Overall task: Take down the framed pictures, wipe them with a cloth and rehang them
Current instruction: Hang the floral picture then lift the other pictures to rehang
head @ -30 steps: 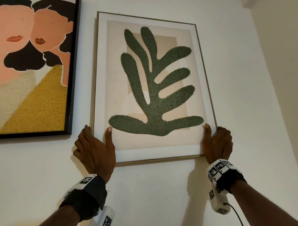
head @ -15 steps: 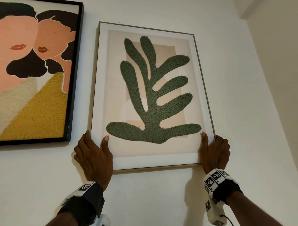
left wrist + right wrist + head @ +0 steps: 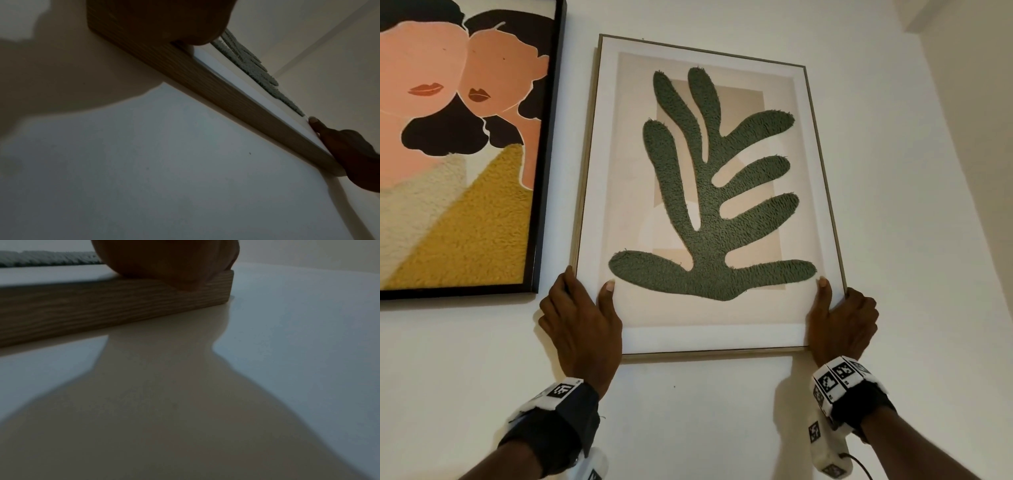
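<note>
Left hand (image 3: 582, 329) at lower centre-left of the head view, grasping the bottom-left corner of the leaf picture (image 3: 709, 192): thumb laid flat on the white mat, fingers wrapped behind the frame's left edge. Right hand (image 3: 840, 325) at lower centre-right, gripping the bottom-right corner likewise, thumb on the front, fingers curled round the outer edge. Black wrist straps with checkered markers on both forearms, at the bottom of the frame.

Leaf picture in the middle of the head view, thin light-wood frame, green tufted leaf shape on a beige ground, tilted slightly with the top leaning left, against the white wall (image 3: 911, 205). Seen from the left wrist, the wooden underside running diagonally from upper left to lower right; whether it touches the wall, impossible to tell.

Just beside it, in the upper left, a black-framed picture (image 3: 465, 144) of two faces above yellow and cream textures, hanging on the same wall.
</note>
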